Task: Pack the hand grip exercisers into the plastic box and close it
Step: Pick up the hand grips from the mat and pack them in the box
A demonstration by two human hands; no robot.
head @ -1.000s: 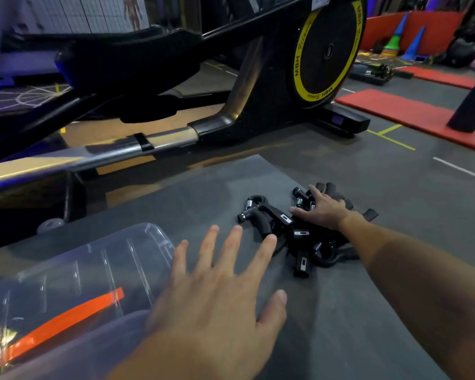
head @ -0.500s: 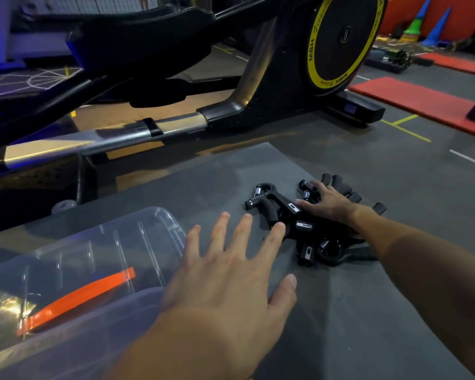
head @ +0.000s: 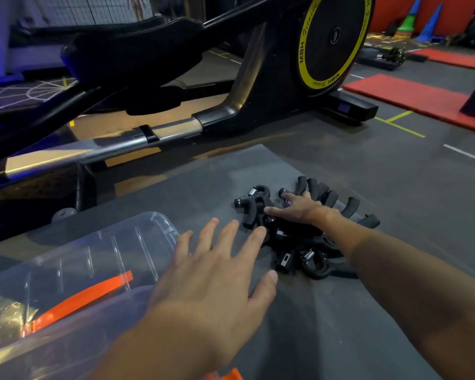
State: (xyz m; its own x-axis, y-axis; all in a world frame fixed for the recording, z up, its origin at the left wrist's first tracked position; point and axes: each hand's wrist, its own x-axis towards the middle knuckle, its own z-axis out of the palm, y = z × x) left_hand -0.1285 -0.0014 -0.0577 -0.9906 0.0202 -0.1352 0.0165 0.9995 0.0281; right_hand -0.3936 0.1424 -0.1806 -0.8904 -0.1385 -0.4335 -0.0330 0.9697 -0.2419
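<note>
A pile of several black hand grip exercisers (head: 294, 237) lies on a grey mat (head: 340, 325). My right hand (head: 299, 208) rests flat on top of the pile, fingers spread toward its left side; it grips nothing that I can see. My left hand (head: 214, 275) hovers open, fingers apart, its fingertips at the near left edge of the pile. The clear plastic box (head: 74, 272) with an orange latch strip sits at the lower left, next to my left wrist.
A black exercise machine with a yellow-ringed flywheel (head: 332, 39) and a metal rail (head: 137, 138) stands just behind the mat. Red floor mats (head: 412, 97) and coloured cones (head: 422, 17) lie far right.
My left hand has reached a little further toward the pile. My right hand stays on the exercisers. The view has shifted slightly.
</note>
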